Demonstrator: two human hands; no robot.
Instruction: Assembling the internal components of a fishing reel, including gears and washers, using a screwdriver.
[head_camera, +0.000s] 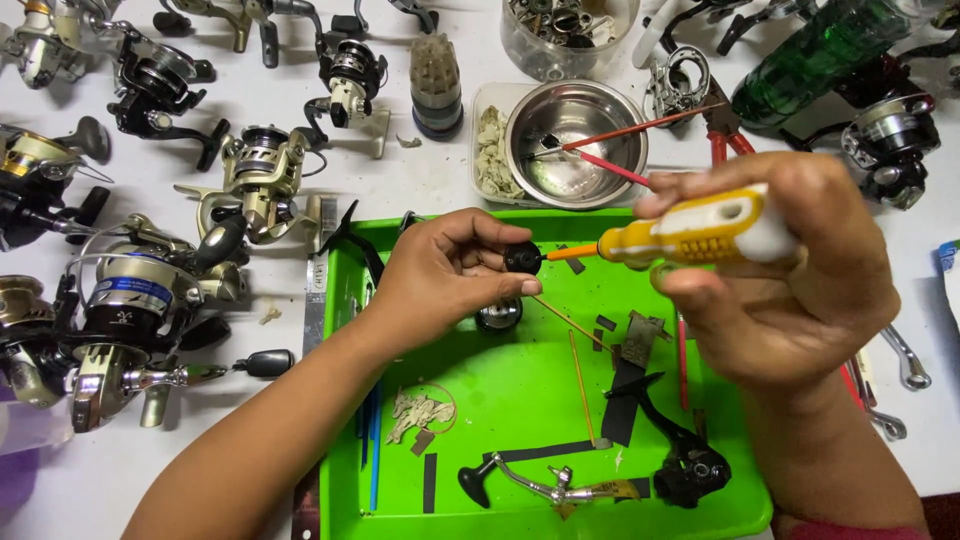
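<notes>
The left hand (450, 270) is pinching a small black part (522, 258) above the green tray (520, 400). The right hand (790, 270) is gripping a yellow screwdriver (690, 232), its long axis lying level, tip pointing left and touching the part.

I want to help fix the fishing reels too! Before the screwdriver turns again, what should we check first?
1. Small black part pinched firmly in the left hand: ok.
2. Yellow screwdriver gripped in the right hand: ok.
3. Screwdriver tip meeting the black part: ok; whether it sits in a screw slot: cannot tell.
4. Work held over the green tray, so dropped bits would likely land inside: ok.
5. Tray floor tidy enough to spot a tiny screw: not ok; a crank handle, black strips and scraps lie there.
6. Steel bowl near for loose pieces: ok.
</notes>
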